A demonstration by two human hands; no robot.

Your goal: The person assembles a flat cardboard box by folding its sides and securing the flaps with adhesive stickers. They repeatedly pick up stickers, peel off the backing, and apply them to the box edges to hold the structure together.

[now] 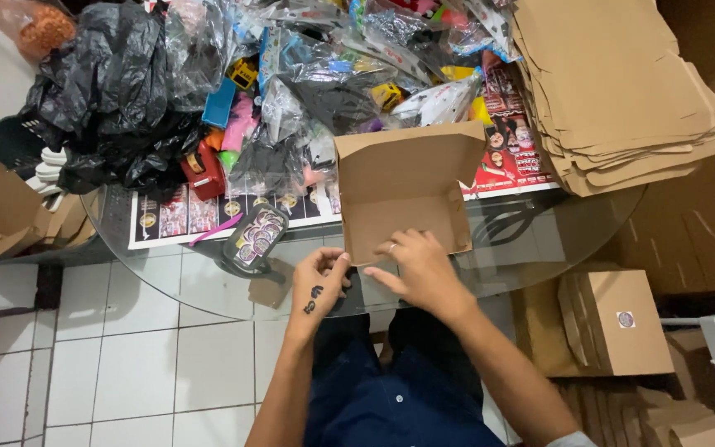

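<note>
A shallow box [405, 194] of plain brown corrugated card sits at the middle of the frame on a round glass worktop [573, 240], through which white floor tiles show. Its lid flap stands raised at the far side, toward the top of the picture, and its open tray faces up; the long axis runs left to right across the frame.

The right hand [422, 271] lies at the box's near edge, fingers spread and loosely open, fingertips touching the card of the front wall; a ring shows on one finger. The left hand [321, 280], just left of it, is half curled, thumb and fingers pinched together near the box's lower left corner; whether it grips anything there cannot be told.

Behind the box, crinkled black and clear plastic bags [117, 91] with bright plastic toys fill the upper left. A tall stack of flat cardboard blanks [622, 91] occupies the upper right. A roll of round stickers [254, 236] lies left of the box. A closed, sticker-sealed box [622, 319] stands at lower right.
</note>
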